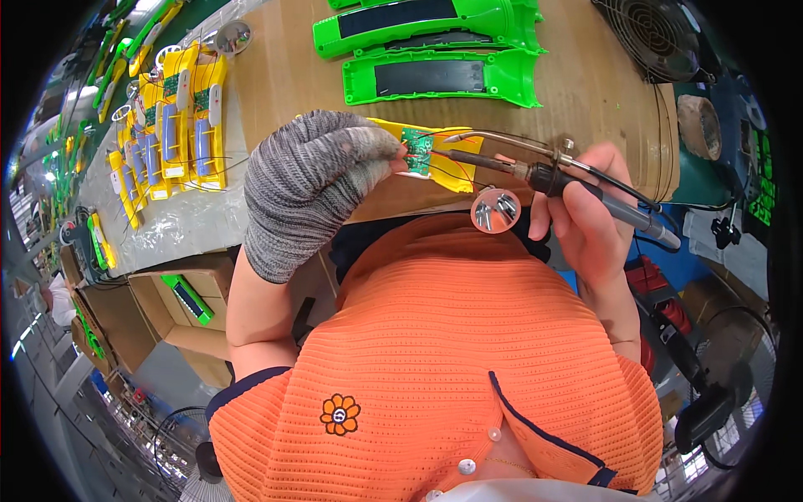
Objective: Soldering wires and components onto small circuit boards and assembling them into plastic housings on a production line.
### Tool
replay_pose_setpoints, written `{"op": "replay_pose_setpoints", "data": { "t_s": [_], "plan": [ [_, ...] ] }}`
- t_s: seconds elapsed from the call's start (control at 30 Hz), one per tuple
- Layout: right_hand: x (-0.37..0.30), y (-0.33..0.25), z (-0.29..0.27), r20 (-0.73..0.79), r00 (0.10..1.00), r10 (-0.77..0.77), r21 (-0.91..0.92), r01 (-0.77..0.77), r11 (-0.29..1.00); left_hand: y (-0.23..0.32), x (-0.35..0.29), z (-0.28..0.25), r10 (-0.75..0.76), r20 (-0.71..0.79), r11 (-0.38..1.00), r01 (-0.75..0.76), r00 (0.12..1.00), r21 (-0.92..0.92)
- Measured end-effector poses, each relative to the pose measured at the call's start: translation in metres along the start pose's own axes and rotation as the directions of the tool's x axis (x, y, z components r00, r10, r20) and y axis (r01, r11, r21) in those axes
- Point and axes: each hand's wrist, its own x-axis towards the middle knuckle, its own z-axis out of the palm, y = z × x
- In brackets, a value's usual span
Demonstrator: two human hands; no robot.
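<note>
My left hand (314, 180), in a grey knitted glove with bare fingertips, is closed in a pinch at the left edge of a green circuit board (416, 144). A thin red wire shows at its fingertips. The board sits in a yellow plastic housing half (458, 173), partly hidden by the glove. My right hand (590, 217) is wrapped round a soldering iron (623, 207) with a thin metal feed tube (519, 142) clamped along it. The iron's tip points left, close to the board. Just below the housing lies a round shiny reflector (495, 209).
Green housing halves (443, 78) lie across the far side of the table (284, 75). Several yellow housings (201, 125) with boards, blue cells and loose wires stand at left. A fan (657, 33) is at far right. A cardboard box (188, 314) stands lower left.
</note>
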Motion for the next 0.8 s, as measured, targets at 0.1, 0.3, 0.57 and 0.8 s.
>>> {"op": "replay_pose_setpoints", "data": {
  "t_s": [0.1,0.3,0.57,0.8],
  "plan": [
    [0.004,0.001,0.002,0.040,0.999,-0.028,0.029,0.027,0.999,0.003,0.002,-0.001,0.043,0.029,0.994,-0.046,0.999,0.097],
    [0.007,0.002,0.005,0.058,0.998,0.005,-0.039,-0.003,0.999,0.013,0.004,-0.001,-0.038,0.097,0.980,0.018,0.995,0.199],
    [0.008,0.000,0.010,0.060,0.997,0.043,-0.118,-0.036,0.992,0.018,0.008,-0.001,-0.064,0.119,0.953,0.025,0.991,0.303],
    [0.010,0.001,0.010,0.079,0.996,0.032,-0.138,-0.021,0.990,0.016,0.010,-0.002,-0.054,0.139,0.959,0.013,0.989,0.282]
  ]
}}
